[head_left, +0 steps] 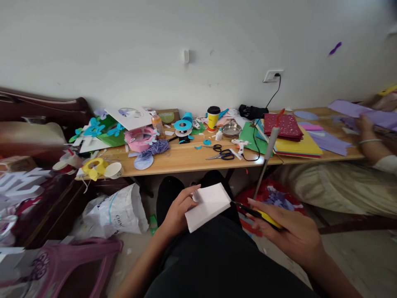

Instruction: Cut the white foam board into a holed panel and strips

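Over my lap, my left hand grips a folded white piece of paper or card by its left edge, thumb on top. The piece has a crease across it and a side folded down toward me. In my right hand is a slim tool with a yellow and black handle. Its dark, narrow tip touches or nearly touches the right corner of the white piece. Whether it is a knife or scissors, I cannot tell.
On the wooden table ahead lie scissors, a glue gun, a yellow cup and coloured paper. A grey pole stands right of my knees. A white bag is at left; another person's hand holds purple material at right.
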A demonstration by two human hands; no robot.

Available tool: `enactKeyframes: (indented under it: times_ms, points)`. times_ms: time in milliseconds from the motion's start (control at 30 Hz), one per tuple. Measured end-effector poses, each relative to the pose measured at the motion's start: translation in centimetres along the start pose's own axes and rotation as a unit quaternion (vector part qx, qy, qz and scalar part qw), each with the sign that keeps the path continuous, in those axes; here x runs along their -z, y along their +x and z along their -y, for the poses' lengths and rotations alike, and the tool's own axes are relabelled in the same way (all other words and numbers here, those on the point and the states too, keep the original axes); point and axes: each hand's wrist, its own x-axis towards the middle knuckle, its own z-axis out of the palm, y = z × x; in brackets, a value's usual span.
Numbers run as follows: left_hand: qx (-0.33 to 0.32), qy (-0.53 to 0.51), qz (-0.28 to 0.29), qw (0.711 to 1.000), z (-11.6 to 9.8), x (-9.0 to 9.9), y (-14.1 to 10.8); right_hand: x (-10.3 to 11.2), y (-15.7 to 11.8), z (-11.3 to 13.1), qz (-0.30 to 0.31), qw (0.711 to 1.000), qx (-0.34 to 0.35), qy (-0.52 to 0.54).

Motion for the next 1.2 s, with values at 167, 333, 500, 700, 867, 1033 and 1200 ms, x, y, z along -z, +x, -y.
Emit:
enactKeyframes:
  times_ms: [167,333,500,700,867,1033,1200]
  points:
    - [-0.012,0.018,-0.002,1.0,0.3,-0.4,-0.1,0.0,0.0,0.0,-0.006,1.0,0.002,0.013]
    - [-0.031,0.03,0.002,0.999,0.6,-0.5,-0.2,-0.1,0.2,0.1,0.008,1.0,0.004,0.009]
    - [-0.042,0.046,0.002,0.998,0.6,-0.5,-0.2,-0.2,0.1,0.2,0.015,1.0,0.002,0.017]
    - [-0.058,0.069,-0.004,0.996,0.8,-0.7,-0.2,-0.1,0.3,0.2,0.015,1.0,-0.002,0.018]
    - [-0.079,0.08,-0.013,0.994,1.2,-0.9,-0.2,-0.2,0.4,0.1,0.017,1.0,0.011,0.007]
    - [-0.083,0.083,-0.012,0.993,1.4,-0.9,-0.3,-0.2,0.4,0.2,0.017,1.0,0.011,0.006]
    - [-0.08,0.078,-0.009,0.994,1.4,-0.9,-0.3,-0.1,0.4,0.2,0.024,1.0,0.007,0.016]
